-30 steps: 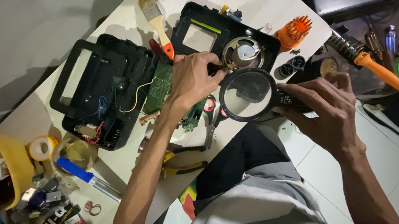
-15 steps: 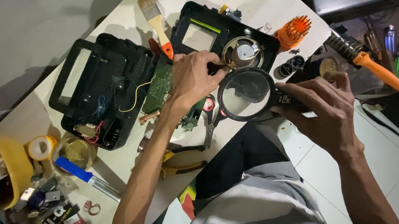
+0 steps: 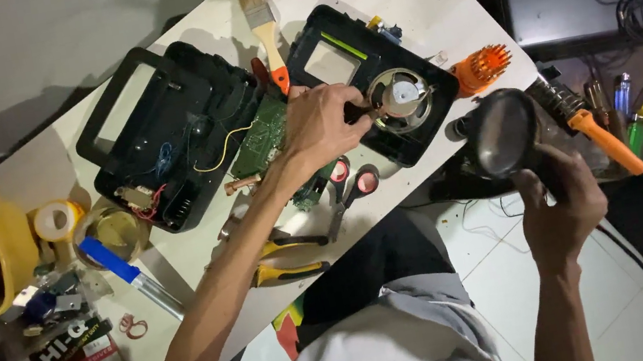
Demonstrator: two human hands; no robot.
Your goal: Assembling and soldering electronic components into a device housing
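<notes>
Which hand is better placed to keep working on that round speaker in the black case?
Left. The left hand already rests at the speaker in the black case. The right hand is off the table edge, its grip full with the magnifying glass.

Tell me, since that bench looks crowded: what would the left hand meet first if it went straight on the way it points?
Probably the round speaker in the black casing half; the left hand points right at it, nearly touching.
</notes>
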